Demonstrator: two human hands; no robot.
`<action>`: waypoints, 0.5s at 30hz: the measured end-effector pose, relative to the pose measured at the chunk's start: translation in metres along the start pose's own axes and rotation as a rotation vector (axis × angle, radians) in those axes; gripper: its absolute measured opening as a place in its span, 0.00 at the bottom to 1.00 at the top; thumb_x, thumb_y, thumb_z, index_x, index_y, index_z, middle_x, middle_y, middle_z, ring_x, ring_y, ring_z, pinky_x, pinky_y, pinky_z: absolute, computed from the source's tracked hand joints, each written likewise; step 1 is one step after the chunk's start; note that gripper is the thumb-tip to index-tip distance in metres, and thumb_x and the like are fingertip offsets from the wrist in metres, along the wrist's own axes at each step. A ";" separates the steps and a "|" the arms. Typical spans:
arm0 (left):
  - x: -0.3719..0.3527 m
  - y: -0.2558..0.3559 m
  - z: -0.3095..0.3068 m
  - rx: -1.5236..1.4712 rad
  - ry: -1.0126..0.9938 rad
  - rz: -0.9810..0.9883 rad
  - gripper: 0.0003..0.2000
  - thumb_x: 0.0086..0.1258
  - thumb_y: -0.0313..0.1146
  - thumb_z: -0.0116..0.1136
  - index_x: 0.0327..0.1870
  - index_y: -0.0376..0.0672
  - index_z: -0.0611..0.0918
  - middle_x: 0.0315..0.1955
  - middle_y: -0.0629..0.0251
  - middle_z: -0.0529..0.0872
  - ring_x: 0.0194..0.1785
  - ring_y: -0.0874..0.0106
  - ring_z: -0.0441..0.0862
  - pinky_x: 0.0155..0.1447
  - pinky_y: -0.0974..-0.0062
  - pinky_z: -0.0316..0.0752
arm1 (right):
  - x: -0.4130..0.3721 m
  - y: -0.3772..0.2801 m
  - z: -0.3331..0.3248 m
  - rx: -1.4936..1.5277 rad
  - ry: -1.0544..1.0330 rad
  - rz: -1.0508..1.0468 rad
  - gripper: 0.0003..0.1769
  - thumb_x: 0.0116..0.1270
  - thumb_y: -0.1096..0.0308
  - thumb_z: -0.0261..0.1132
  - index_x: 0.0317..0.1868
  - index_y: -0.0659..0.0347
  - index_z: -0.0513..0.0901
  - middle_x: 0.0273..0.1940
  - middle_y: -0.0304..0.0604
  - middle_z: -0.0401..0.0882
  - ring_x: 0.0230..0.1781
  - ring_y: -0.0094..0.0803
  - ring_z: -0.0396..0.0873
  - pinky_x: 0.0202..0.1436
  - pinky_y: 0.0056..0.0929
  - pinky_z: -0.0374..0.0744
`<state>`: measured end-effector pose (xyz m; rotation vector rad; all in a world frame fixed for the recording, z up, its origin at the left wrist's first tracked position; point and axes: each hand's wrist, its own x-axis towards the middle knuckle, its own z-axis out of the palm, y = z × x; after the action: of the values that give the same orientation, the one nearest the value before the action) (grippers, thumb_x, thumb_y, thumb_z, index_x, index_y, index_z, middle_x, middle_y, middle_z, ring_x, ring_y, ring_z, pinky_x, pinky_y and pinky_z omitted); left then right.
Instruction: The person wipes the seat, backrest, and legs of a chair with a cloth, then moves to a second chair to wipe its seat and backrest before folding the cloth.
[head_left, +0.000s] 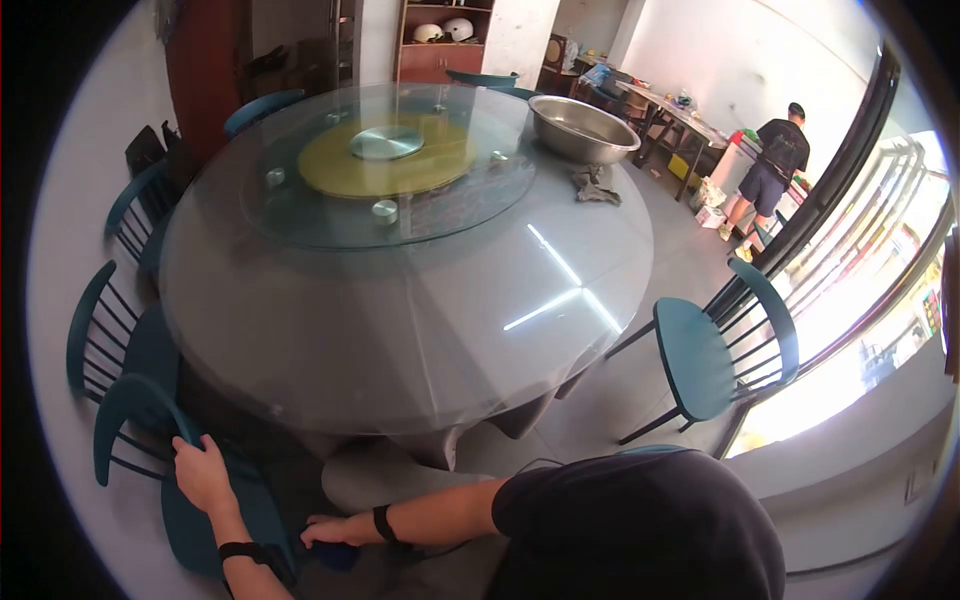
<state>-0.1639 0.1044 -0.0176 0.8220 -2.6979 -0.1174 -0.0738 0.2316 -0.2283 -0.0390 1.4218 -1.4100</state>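
My left hand (203,474) is closed around the end of the curved back of a teal wooden chair (222,515) at the lower left. Lower and to the right, beside the edge of that chair's seat, my right hand (330,530) has its fingers bent over a dark blue cloth (337,556). Part of the cloth is hidden under the hand. Both wrists carry dark bands. The large round table (330,340), under a clear cover, stands just beyond my hands.
A glass turntable (420,225) sits on the table. Near its right edge are a metal basin (585,130) and a grey rag (597,186). Teal chairs surround the table, one (695,355) at right. A person (780,150) stands at the back right by a side table (675,110).
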 end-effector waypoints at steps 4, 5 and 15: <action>-0.002 0.002 -0.006 0.008 0.064 0.008 0.17 0.77 0.41 0.58 0.48 0.32 0.78 0.41 0.43 0.90 0.47 0.46 0.89 0.53 0.51 0.84 | -0.001 -0.003 0.002 -0.015 -0.034 0.011 0.41 0.53 0.55 0.70 0.70 0.56 0.74 0.60 0.45 0.76 0.57 0.38 0.76 0.55 0.40 0.77; -0.002 0.005 -0.009 0.012 0.028 0.008 0.17 0.77 0.41 0.58 0.48 0.32 0.78 0.40 0.43 0.90 0.47 0.46 0.89 0.53 0.51 0.84 | 0.000 -0.003 0.002 -0.018 -0.033 0.011 0.41 0.53 0.55 0.70 0.70 0.56 0.74 0.60 0.45 0.76 0.57 0.38 0.76 0.55 0.40 0.77; 0.000 0.000 -0.001 0.037 0.069 0.032 0.17 0.77 0.41 0.59 0.49 0.32 0.79 0.39 0.43 0.90 0.45 0.45 0.89 0.51 0.51 0.85 | 0.001 0.000 0.003 0.005 -0.029 0.023 0.41 0.53 0.55 0.71 0.70 0.55 0.74 0.60 0.45 0.76 0.57 0.37 0.77 0.53 0.40 0.78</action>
<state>-0.1638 0.1048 -0.0166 0.7781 -2.6550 -0.0316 -0.0719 0.2283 -0.2284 -0.0396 1.3912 -1.3891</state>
